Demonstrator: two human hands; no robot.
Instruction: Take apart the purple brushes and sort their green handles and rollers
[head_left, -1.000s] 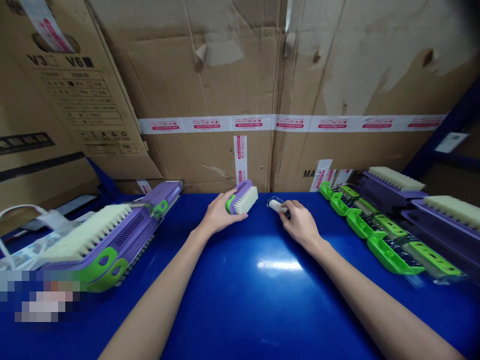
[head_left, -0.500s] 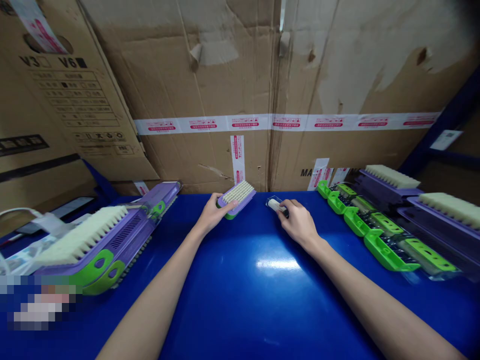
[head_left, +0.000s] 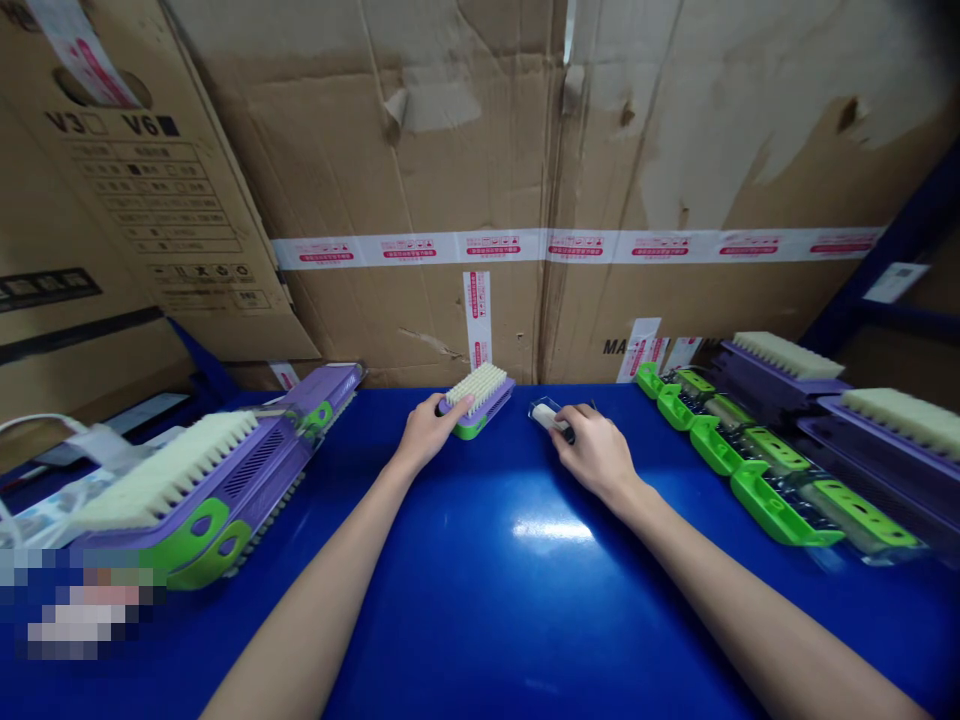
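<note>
My left hand (head_left: 426, 434) grips the near left end of a purple and green brush (head_left: 489, 405) whose cream bristles face up, at the far side of the blue table. The thumb lies along the bristle side. My right hand (head_left: 598, 447) is closed around a small clear plastic piece with a white roller-like part (head_left: 541, 412) in it, a short way right of the brush. A dark end shows by the fingers; the rest is hidden under the hand. The brush and the clear piece are apart.
At left, purple and green brushes (head_left: 247, 470) lie stacked beside a white cable plug (head_left: 112, 447). To the right are green clip-like parts (head_left: 776, 503), clear pieces with green tops (head_left: 862, 512) and more purple brushes (head_left: 900, 420). Cardboard (head_left: 412, 310) walls the back.
The brush in my left hand has shifted and turned slightly. My right hand has barely moved, still holding the clear piece. The view has moved a little.
</note>
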